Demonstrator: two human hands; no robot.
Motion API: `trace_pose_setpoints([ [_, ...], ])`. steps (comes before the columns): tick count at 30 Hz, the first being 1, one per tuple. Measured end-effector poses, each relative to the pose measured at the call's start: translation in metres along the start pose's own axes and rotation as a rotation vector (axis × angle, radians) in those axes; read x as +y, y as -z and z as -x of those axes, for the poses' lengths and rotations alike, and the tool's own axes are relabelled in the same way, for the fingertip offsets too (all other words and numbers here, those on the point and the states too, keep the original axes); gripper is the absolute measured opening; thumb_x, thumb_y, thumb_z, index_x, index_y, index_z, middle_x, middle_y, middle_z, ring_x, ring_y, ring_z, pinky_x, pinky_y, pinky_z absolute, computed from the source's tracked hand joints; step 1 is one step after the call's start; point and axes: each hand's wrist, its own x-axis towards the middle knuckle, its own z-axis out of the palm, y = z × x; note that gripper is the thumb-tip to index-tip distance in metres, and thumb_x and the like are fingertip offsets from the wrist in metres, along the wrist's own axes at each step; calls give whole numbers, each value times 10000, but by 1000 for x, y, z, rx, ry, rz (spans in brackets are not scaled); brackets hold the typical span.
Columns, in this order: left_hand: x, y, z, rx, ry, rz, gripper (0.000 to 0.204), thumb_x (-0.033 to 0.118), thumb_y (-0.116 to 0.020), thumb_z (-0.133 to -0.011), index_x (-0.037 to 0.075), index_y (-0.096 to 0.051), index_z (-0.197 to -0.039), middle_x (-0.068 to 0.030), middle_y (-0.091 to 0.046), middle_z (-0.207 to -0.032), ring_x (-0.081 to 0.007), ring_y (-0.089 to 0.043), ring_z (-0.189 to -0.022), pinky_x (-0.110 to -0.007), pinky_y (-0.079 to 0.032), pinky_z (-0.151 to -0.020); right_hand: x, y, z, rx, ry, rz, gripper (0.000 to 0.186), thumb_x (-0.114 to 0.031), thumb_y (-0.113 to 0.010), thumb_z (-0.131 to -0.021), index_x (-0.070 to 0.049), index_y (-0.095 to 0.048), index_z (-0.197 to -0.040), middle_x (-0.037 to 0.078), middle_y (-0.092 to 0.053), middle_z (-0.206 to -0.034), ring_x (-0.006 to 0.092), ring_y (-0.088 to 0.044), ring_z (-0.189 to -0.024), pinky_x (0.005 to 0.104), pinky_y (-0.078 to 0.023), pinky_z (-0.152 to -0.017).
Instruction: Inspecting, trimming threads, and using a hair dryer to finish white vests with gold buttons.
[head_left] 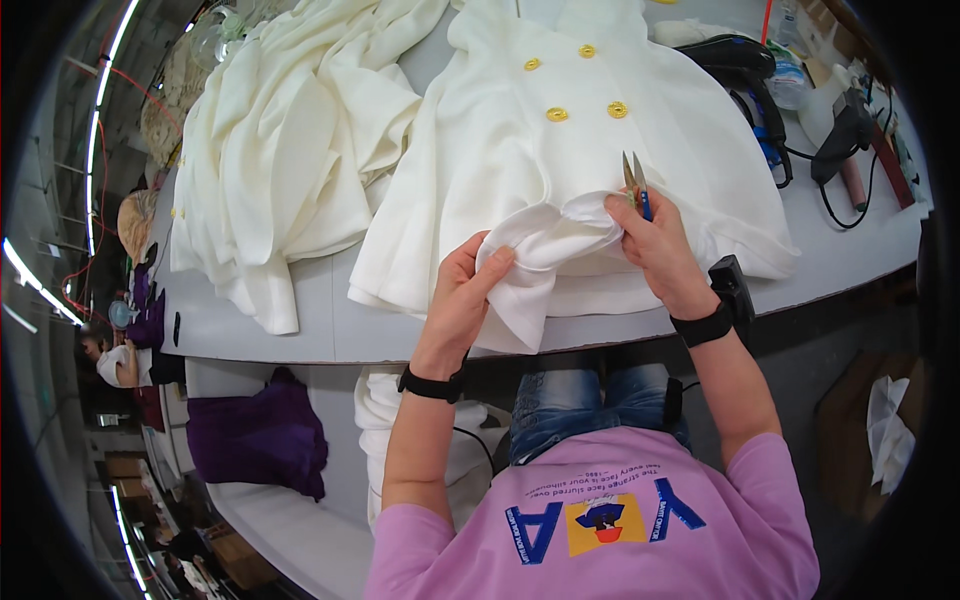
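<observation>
A white garment (420, 240) with gold buttons (557, 115) lies on the grey table (230, 342). My left hand (473, 275) pinches a folded edge (530, 250) of the garment, thumb on top, and lifts it near the table's front edge. My right hand (648, 235) grips a pair of scissors (637, 180), blades pointing up and away from me, while its thumb presses the same fold a little farther right.
Another white garment (280, 150) is heaped at left. A black tool (730, 57), bottle (790, 80) and cables crowd the back right. Purple cloth (255, 435) and white cloth (380, 470) sit below the table. Another person (125, 365) is at far left.
</observation>
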Motion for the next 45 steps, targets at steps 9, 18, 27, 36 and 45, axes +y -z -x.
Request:
trace_pose_setpoints([
  [9,-1,-13,1,38,14,106,270,168,-587,-931,11,-585,-1150,-30,-661,-1008,-70,-608,-894,-228,-484,-794,7,-15,14,33,392,301,108,-92,-692,-804,-49,-622,-875,-42,-530,-754,3,-356,-589,192,-281,-504],
  [18,-5,-15,6,-47,20,97,277,192,-582,-937,17,-597,-1150,-20,-659,-992,-76,-608,-897,-238,-488,-793,14,-38,12,-160,816,441,112,-43,-717,-773,-7,-629,-832,42,-588,-838,127,-555,-716,247,-438,-615],
  [27,-3,-14,2,-33,59,140,287,194,-568,-942,14,-584,-1165,-29,-651,-1023,-87,-607,-917,-251,-494,-808,-7,-1,20,-575,339,-24,103,-84,-700,-826,-33,-645,-755,-14,-493,-613,66,-405,-543,206,-315,-504],
  [36,-8,-19,3,-56,88,118,276,198,-584,-935,19,-591,-1144,-11,-643,-992,-70,-593,-878,-242,-489,-784,3,-30,14,-193,831,446,60,26,-645,-759,-28,-624,-772,39,-563,-781,145,-537,-637,247,-416,-562],
  [45,-8,-16,1,-14,91,177,305,205,-595,-928,14,-582,-1166,-26,-641,-1015,-83,-588,-918,-243,-484,-808,-3,-11,19,-322,372,6,211,-241,-701,-846,-49,-615,-851,-15,-471,-629,51,-364,-538,204,-293,-490],
])
